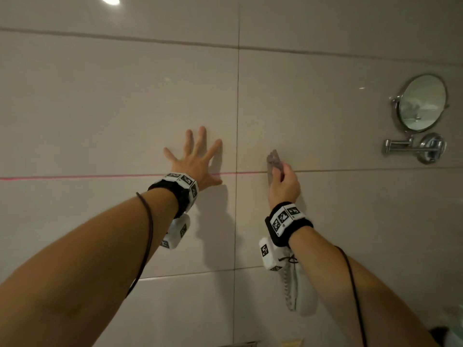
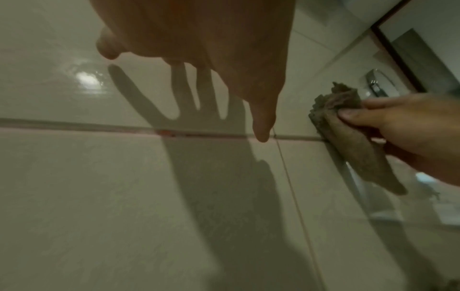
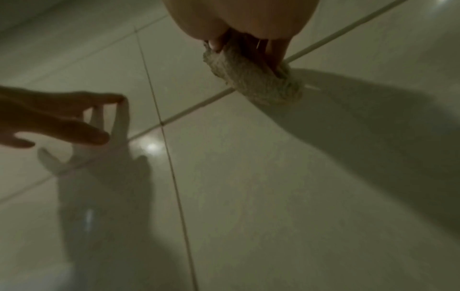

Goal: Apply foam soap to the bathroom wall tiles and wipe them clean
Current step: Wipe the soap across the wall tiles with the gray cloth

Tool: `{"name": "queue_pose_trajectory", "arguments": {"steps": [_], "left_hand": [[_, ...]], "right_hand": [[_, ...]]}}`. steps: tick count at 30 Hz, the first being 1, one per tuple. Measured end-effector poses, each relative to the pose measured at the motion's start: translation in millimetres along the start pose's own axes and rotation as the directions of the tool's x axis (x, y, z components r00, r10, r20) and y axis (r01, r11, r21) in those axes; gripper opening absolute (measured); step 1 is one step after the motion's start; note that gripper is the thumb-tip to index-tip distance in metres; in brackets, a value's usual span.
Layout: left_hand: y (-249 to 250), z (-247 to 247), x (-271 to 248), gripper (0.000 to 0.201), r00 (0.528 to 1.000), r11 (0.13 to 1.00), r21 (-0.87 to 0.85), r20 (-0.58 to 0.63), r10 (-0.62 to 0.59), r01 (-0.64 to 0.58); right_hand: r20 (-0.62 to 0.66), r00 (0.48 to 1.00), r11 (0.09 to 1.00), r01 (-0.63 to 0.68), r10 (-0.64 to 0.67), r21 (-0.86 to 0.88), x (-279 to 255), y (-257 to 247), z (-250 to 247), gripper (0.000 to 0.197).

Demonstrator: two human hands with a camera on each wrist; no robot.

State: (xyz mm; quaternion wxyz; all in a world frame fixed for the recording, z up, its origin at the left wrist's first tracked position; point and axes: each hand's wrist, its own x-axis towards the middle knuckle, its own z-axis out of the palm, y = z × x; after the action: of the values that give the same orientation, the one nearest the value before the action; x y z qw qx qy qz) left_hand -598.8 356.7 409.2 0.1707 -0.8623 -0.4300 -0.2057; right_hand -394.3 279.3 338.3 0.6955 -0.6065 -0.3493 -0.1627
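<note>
Large glossy beige wall tiles (image 1: 112,108) fill the head view, split by thin grout lines. My left hand (image 1: 195,159) lies flat on the wall with its fingers spread, just left of the vertical grout line. To the right of that line my right hand (image 1: 284,184) grips a folded brown-grey cloth (image 1: 273,162) and holds it against the wall at the horizontal grout line. The left wrist view shows this cloth (image 2: 348,133) pinched between thumb and fingers. In the right wrist view the cloth (image 3: 251,78) presses on the tile. No foam shows on the tiles.
A round chrome mirror (image 1: 422,103) on a swing arm (image 1: 411,146) is fixed to the wall at the right. A thin red line of light (image 1: 75,177) runs along the horizontal grout line on the left. Black cables run down both forearms.
</note>
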Motion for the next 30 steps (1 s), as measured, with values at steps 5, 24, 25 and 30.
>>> {"name": "queue_pose_trajectory", "arguments": {"steps": [5, 24, 25, 30], "left_hand": [[1, 12, 4, 0.119, 1.0, 0.998, 0.056, -0.004, -0.014, 0.015], [-14, 32, 0, 0.118, 0.985, 0.984, 0.166, -0.149, 0.086, -0.061], [-17, 33, 0, 0.118, 0.983, 0.982, 0.174, -0.157, 0.098, -0.07], [-34, 36, -7, 0.112, 0.976, 0.969, 0.221, -0.161, 0.148, -0.11]], "right_hand": [[0.025, 0.986, 0.982, 0.166, -0.164, -0.091, -2, 26, 10, 0.024], [0.085, 0.906, 0.898, 0.422, -0.414, -0.127, -13, 36, 10, 0.026], [0.09, 0.903, 0.895, 0.429, -0.421, -0.123, -14, 35, 11, 0.026], [0.08, 0.898, 0.893, 0.439, -0.433, -0.102, -22, 27, 25, 0.025]]}}
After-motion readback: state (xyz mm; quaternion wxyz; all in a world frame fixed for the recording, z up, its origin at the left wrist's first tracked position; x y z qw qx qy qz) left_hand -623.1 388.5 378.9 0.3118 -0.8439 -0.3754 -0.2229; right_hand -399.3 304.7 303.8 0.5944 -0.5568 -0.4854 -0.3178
